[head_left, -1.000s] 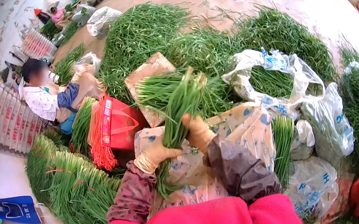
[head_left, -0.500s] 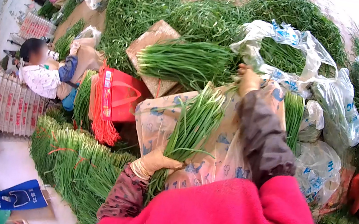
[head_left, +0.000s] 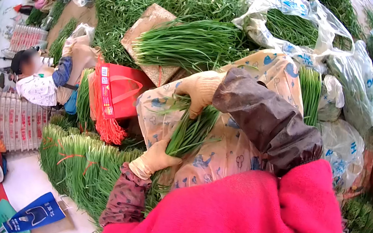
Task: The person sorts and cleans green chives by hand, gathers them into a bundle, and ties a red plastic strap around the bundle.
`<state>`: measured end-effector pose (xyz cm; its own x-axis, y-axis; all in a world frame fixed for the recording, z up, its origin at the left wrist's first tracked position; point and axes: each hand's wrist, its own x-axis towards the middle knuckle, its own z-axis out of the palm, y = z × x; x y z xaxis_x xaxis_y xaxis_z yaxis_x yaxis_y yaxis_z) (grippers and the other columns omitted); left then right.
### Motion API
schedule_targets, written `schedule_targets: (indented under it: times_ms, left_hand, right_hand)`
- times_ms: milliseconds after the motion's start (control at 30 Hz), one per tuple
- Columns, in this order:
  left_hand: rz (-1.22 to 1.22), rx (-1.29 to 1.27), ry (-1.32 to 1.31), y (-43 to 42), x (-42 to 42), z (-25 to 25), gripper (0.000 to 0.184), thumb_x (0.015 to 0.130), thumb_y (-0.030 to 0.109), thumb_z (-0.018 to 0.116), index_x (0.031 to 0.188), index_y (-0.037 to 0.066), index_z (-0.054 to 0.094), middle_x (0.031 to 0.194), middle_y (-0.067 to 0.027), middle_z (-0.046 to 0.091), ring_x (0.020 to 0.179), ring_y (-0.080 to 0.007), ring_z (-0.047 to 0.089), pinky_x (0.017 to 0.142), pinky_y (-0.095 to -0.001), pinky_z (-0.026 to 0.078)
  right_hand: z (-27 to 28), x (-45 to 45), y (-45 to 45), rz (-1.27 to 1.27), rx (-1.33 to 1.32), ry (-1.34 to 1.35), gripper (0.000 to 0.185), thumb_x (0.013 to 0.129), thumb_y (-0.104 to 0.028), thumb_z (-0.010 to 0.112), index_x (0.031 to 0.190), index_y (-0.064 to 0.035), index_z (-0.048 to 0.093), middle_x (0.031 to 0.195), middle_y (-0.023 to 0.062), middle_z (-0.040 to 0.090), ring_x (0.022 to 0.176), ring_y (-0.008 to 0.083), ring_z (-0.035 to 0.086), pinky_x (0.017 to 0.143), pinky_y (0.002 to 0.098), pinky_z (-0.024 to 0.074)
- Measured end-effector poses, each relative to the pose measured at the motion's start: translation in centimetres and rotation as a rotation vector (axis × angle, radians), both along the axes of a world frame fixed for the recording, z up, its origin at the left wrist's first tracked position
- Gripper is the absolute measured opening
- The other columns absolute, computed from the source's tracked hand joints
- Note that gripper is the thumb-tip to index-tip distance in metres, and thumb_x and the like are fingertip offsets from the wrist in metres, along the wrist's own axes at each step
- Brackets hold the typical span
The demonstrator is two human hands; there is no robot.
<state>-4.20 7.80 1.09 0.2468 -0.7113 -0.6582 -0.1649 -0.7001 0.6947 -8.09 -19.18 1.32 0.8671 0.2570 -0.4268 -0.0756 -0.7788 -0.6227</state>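
Observation:
A loose bunch of garlic chives [head_left: 192, 134] lies across the patterned apron [head_left: 235, 146] on my lap. Around its lower part, my gloved left hand [head_left: 156, 158] is closed. My gloved right hand [head_left: 201, 91] curls over the upper end, fingers bent around the stalks, hiding the pale ends. A larger pile of garlic chives [head_left: 185, 45] rests on a tan board [head_left: 149, 22] just beyond my hands. Left of the apron stands a red bag [head_left: 129, 90] with red ties [head_left: 106, 125] hanging over its side.
Tied chive bundles [head_left: 85, 169] stand in a row at lower left. Heaps of loose greens [head_left: 131, 5] cover the floor ahead. Clear plastic bags [head_left: 355, 80] lie to the right. Another person [head_left: 38, 81] sits at left near stacked white crates [head_left: 17, 121].
My right hand has come from beside the plastic bag, down and left, onto the upper end of the bunch. My left hand keeps its hold. The view has shifted slightly.

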Motion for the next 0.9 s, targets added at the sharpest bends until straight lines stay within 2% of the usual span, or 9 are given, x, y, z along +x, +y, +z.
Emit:
schedule_targets:
  times_ms: [100, 167, 233, 333, 433, 633, 767, 833, 900]
  left_hand:
    - [0.177, -0.054, 0.147, 0.4, -0.4, -0.1, 0.097, 0.065, 0.014, 0.074, 0.147, 0.005, 0.023, 0.116, -0.0103, 0.061, 0.104, -0.018, 0.056, 0.092, -0.0285, 0.042]
    - [0.199, -0.095, 0.175, 1.4, -0.6, -1.4, 0.095, 0.065, 0.015, 0.073, 0.146, 0.005, 0.026, 0.113, -0.0104, 0.062, 0.102, -0.017, 0.057, 0.09, -0.0282, 0.043]
    - [0.113, 0.044, 0.161, 1.9, -0.9, -1.8, 0.089, 0.065, 0.014, 0.074, 0.143, 0.003, 0.033, 0.108, -0.0105, 0.063, 0.099, -0.0178, 0.059, 0.088, -0.0287, 0.045]
    - [0.169, 0.016, 0.208, 3.0, -1.3, -2.3, 0.074, 0.066, 0.008, 0.076, 0.133, 0.001, 0.045, 0.11, -0.0083, 0.062, 0.098, -0.0165, 0.059, 0.087, -0.0306, 0.047]
    - [0.351, -0.06, 0.352, 4.5, -2.0, -3.1, 0.062, 0.069, 0.006, 0.074, 0.126, 0.003, 0.051, 0.1, -0.0073, 0.064, 0.078, -0.0124, 0.061, 0.062, -0.0266, 0.049]
    - [0.586, -0.168, 0.402, 4.6, -2.3, -2.7, 0.072, 0.066, 0.0, 0.079, 0.131, 0.004, 0.047, 0.106, -0.0062, 0.065, 0.09, -0.0163, 0.062, 0.08, -0.0304, 0.051]
    - [0.629, -0.245, 0.426, 4.6, -2.4, -1.3, 0.052, 0.071, 0.002, 0.075, 0.119, -0.002, 0.055, 0.102, -0.0137, 0.067, 0.051, -0.0113, 0.053, 0.043, -0.0227, 0.041]
    - [0.654, -0.273, 0.423, 4.8, -2.2, -1.2, 0.048, 0.072, 0.001, 0.074, 0.117, -0.004, 0.056, 0.105, -0.0153, 0.067, 0.05, -0.0118, 0.053, 0.043, -0.0232, 0.041]
    - [0.699, -0.302, 0.39, 4.8, -2.0, -1.7, 0.048, 0.073, 0.0, 0.073, 0.117, -0.003, 0.056, 0.105, -0.0152, 0.067, 0.05, -0.0119, 0.054, 0.043, -0.0235, 0.042]
  right_hand:
    - [0.2, -1.4, 0.7, -0.098, 0.198, 0.019, 0.054, 0.066, -0.029, 0.077, 0.114, -0.0086, 0.06, 0.089, 0.0136, 0.068, 0.084, 0.0307, 0.067, 0.071, 0.0396, 0.0527]
    - [-1.0, -2.3, 1.1, -0.19, -0.033, -0.26, 0.029, 0.074, -0.021, 0.069, 0.1, -0.0091, 0.067, 0.088, 0.0133, 0.068, 0.083, 0.0301, 0.067, 0.068, 0.0397, 0.0532]
    - [-2.4, -1.5, 0.0, -0.267, -0.194, -0.117, 0.025, 0.079, -0.015, 0.06, 0.103, -0.0112, 0.065, 0.09, 0.0131, 0.068, 0.083, 0.0333, 0.066, 0.066, 0.043, 0.0529]
    - [-6.1, -2.3, -1.6, -0.845, 0.318, -0.131, 0.022, 0.083, -0.018, 0.062, 0.102, -0.0065, 0.064, 0.082, 0.0068, 0.069, 0.066, 0.0212, 0.065, 0.057, 0.0344, 0.0517]
    - [-5.3, -2.4, -2.1, -1.256, 0.964, -0.021, 0.02, 0.087, -0.016, 0.064, 0.101, -0.0014, 0.063, 0.076, 0.0037, 0.067, 0.049, 0.0093, 0.054, 0.044, 0.0238, 0.0438]
    - [-6.2, -0.8, -4.5, -1.559, 1.366, -0.225, 0.015, 0.088, -0.009, 0.063, 0.101, -0.0005, 0.062, 0.073, 0.0053, 0.065, 0.054, 0.0115, 0.056, 0.043, 0.0271, 0.0461]
    - [-9.0, -0.8, -10.3, -1.724, 1.322, -0.47, 0.017, 0.093, -0.018, 0.059, 0.102, -0.0043, 0.063, 0.083, 0.0075, 0.064, 0.063, 0.0131, 0.057, 0.053, 0.0265, 0.0489]
    - [-7.9, -2.1, -11.6, -1.598, 0.997, -0.172, 0.025, 0.09, -0.024, 0.064, 0.107, -0.0063, 0.062, 0.088, 0.0079, 0.064, 0.069, 0.0162, 0.058, 0.06, 0.0295, 0.0505]
    - [-5.4, -3.7, -10.7, -1.016, 0.123, -0.038, 0.043, 0.08, -0.031, 0.072, 0.112, -0.0042, 0.06, 0.092, 0.0111, 0.065, 0.084, 0.0233, 0.062, 0.076, 0.0399, 0.0508]
